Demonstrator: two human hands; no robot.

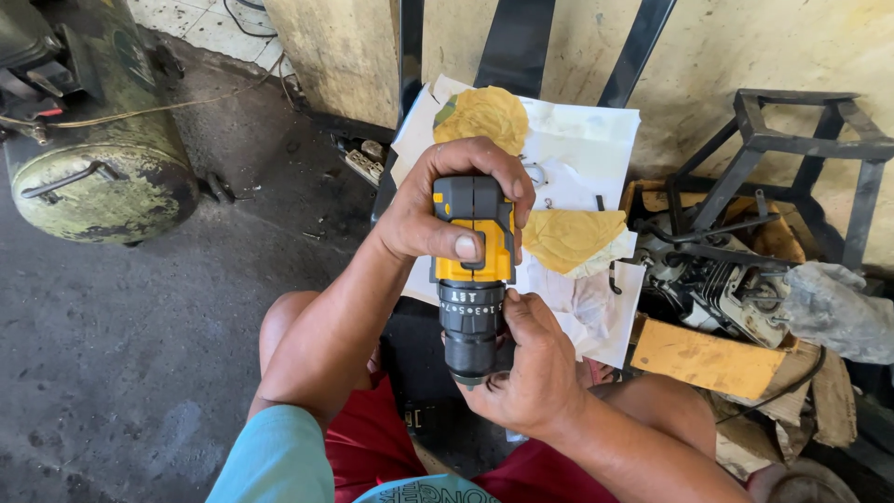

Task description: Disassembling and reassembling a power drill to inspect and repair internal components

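I hold a yellow and black cordless drill upright in front of me, its chuck pointing back toward my body. My left hand wraps the drill's rear body, thumb across the yellow side. My right hand grips the black chuck and numbered collar at the lower end. Behind the drill lies white paper with two yellow sanding discs on it.
A green air-compressor tank stands at the far left on the dark concrete floor. To the right are a black metal frame, a small engine in a cardboard box, and a grey glove. A pale wall runs behind.
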